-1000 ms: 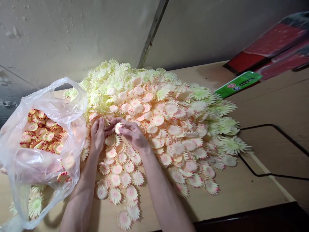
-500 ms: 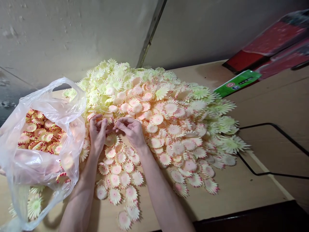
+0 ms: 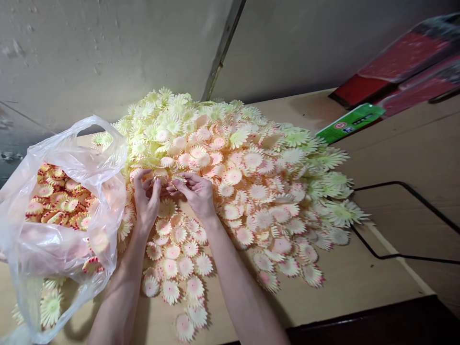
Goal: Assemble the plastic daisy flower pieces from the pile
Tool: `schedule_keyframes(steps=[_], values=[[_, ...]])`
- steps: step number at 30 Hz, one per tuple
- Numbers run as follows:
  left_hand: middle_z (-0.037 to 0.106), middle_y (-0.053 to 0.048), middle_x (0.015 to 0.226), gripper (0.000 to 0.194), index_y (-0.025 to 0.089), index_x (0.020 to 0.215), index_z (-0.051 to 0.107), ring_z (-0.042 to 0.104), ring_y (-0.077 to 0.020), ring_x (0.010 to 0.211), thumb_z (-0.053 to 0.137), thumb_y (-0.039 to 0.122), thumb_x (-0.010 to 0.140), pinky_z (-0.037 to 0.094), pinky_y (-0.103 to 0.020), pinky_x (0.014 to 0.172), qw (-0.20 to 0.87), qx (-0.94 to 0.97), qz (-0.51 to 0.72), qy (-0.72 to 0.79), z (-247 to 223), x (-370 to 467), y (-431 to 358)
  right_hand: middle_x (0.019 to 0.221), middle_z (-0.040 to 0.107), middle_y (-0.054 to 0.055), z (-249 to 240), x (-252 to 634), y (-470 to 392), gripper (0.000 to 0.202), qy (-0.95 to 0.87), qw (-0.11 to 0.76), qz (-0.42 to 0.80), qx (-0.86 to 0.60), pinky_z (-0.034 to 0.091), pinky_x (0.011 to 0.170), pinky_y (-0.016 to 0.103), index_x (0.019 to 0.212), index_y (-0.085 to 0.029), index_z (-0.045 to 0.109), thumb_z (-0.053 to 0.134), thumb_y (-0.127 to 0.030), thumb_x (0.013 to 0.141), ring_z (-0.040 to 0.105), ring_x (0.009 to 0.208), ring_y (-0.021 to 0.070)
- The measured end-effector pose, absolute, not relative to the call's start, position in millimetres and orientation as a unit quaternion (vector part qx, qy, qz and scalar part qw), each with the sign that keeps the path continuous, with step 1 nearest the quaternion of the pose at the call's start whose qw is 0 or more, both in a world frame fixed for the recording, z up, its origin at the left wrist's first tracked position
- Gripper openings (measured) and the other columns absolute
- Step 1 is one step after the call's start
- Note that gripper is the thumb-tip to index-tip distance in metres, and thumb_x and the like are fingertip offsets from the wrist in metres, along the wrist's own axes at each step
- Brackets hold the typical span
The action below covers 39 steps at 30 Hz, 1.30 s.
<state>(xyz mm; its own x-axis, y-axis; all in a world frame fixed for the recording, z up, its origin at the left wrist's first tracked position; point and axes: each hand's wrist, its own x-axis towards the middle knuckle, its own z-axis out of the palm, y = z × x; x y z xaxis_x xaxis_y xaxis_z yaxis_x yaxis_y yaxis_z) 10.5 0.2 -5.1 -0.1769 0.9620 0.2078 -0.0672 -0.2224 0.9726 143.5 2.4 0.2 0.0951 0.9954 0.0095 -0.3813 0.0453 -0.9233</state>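
My left hand (image 3: pixel 147 199) has thumb and fingers closed at the near-left edge of a heap of pale flower pieces (image 3: pixel 251 191); what its fingertips hold is too small to name. Facing it, my right hand (image 3: pixel 196 194) pinches a small pale flower piece (image 3: pixel 178 180) between thumb and fingers. Pink-centred flower pieces (image 3: pixel 185 266) lie in a loose patch between my forearms. Yellow-green flower pieces (image 3: pixel 151 120) are piled at the back of the heap.
At the left stands an open clear plastic bag (image 3: pixel 53 244) holding red-edged flower pieces (image 3: pixel 57 196). A green packet (image 3: pixel 352 123), red wrapped boxes (image 3: pixel 398 62) and a black wire frame (image 3: pixel 413 189) are on the right. A grey wall (image 3: pixel 108 52) rises behind.
Both hands stay close together at nearly the same spot. The flower piece at my right fingertips shows more clearly now. The view has shifted very slightly.
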Motion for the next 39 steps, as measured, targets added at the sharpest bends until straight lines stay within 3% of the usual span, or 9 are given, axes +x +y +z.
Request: schedule_keyframes(steps=[5, 10, 13, 18, 23, 27, 33, 36, 39], values=[[0.070, -0.002, 0.092, 0.009, 0.023, 0.101, 0.063, 0.067, -0.0141, 0.080, 0.062, 0.031, 0.096, 0.054, -0.025, 0.073, 0.333, 0.540, 0.614, 0.469, -8.2, 7.3, 1.8, 0.070, 0.076, 0.002, 1.0, 144.1, 1.7, 0.036, -0.387, 0.607, 0.567, -0.401, 0.065, 0.061, 0.032, 0.087, -0.020, 0.073, 0.089, -0.047, 0.071, 0.074, 0.058, 0.0186], [0.075, -0.006, 0.103, 0.018, 0.023, 0.102, 0.075, 0.069, -0.0174, 0.092, 0.058, 0.027, 0.097, 0.053, -0.029, 0.084, 0.307, 0.599, 0.576, 0.464, -2.7, 5.5, 0.4, 0.069, 0.074, 0.002, 1.3, 143.4, 1.4, 0.035, -0.407, 0.598, 0.551, -0.416, 0.062, 0.063, 0.034, 0.085, -0.022, 0.074, 0.084, -0.054, 0.075, 0.070, 0.058, 0.0184], [0.074, -0.006, 0.097, 0.016, 0.022, 0.096, 0.077, 0.069, -0.0174, 0.089, 0.064, 0.031, 0.095, 0.052, -0.027, 0.079, 0.314, 0.605, 0.565, 0.464, 1.7, 6.7, -1.4, 0.067, 0.070, 0.001, 2.7, 143.5, 0.7, 0.037, -0.425, 0.600, 0.518, -0.437, 0.057, 0.060, 0.031, 0.081, -0.022, 0.074, 0.081, -0.058, 0.077, 0.064, 0.060, 0.0167], [0.069, -0.004, 0.087, 0.016, 0.020, 0.086, 0.077, 0.066, -0.0142, 0.076, 0.073, 0.035, 0.089, 0.051, -0.024, 0.067, 0.300, 0.620, 0.554, 0.468, 1.3, 9.0, -0.6, 0.054, 0.049, -0.002, 2.4, 144.9, 0.8, 0.050, -0.493, 0.598, 0.426, -0.466, 0.040, 0.050, 0.026, 0.060, -0.020, 0.059, 0.068, -0.060, 0.088, 0.044, 0.053, 0.0117], [0.068, -0.003, 0.083, 0.018, 0.019, 0.079, 0.071, 0.066, -0.0140, 0.078, 0.069, 0.030, 0.092, 0.051, -0.025, 0.070, 0.264, 0.625, 0.563, 0.471, -1.5, 8.8, 1.5, 0.077, 0.071, 0.003, -1.5, 142.3, 1.3, 0.036, -0.517, 0.617, 0.352, -0.478, 0.051, 0.067, 0.030, 0.086, -0.021, 0.077, 0.065, -0.054, 0.092, 0.062, 0.072, 0.0177], [0.062, -0.001, 0.078, 0.018, 0.018, 0.079, 0.066, 0.059, -0.0108, 0.068, 0.066, 0.028, 0.094, 0.046, -0.022, 0.061, 0.243, 0.637, 0.573, 0.455, -0.7, 11.4, 0.4, 0.091, 0.077, 0.007, -3.6, 140.9, 1.3, 0.033, -0.530, 0.644, 0.283, -0.473, 0.056, 0.082, 0.034, 0.087, -0.021, 0.077, 0.061, -0.048, 0.096, 0.069, 0.088, 0.0215], [0.059, 0.000, 0.078, 0.019, 0.018, 0.080, 0.063, 0.052, -0.0092, 0.062, 0.064, 0.029, 0.095, 0.038, -0.022, 0.053, 0.244, 0.642, 0.571, 0.450, -2.8, 11.7, -1.5, 0.081, 0.072, 0.005, -10.2, 143.3, 8.3, 0.037, -0.420, 0.681, 0.343, -0.493, 0.057, 0.069, 0.031, 0.086, -0.022, 0.070, 0.056, -0.055, 0.097, 0.068, 0.075, 0.0186], [0.060, -0.001, 0.080, 0.018, 0.019, 0.081, 0.062, 0.054, -0.0108, 0.067, 0.061, 0.028, 0.096, 0.040, -0.022, 0.056, 0.247, 0.606, 0.589, 0.474, -5.3, 7.0, 0.5, 0.084, 0.071, 0.004, -12.0, 146.5, 13.9, 0.037, -0.315, 0.738, 0.395, -0.446, 0.059, 0.060, 0.031, 0.083, -0.023, 0.063, 0.061, -0.059, 0.092, 0.071, 0.070, 0.0187], [0.063, -0.003, 0.083, 0.018, 0.019, 0.083, 0.064, 0.058, -0.0126, 0.073, 0.061, 0.030, 0.097, 0.043, -0.023, 0.060, 0.258, 0.591, 0.591, 0.484, -6.1, 4.6, 2.4, 0.083, 0.073, 0.008, -9.8, 149.1, 13.6, 0.050, -0.313, 0.729, 0.444, -0.415, 0.062, 0.063, 0.036, 0.074, -0.022, 0.065, 0.056, -0.068, 0.091, 0.075, 0.077, 0.0231]])
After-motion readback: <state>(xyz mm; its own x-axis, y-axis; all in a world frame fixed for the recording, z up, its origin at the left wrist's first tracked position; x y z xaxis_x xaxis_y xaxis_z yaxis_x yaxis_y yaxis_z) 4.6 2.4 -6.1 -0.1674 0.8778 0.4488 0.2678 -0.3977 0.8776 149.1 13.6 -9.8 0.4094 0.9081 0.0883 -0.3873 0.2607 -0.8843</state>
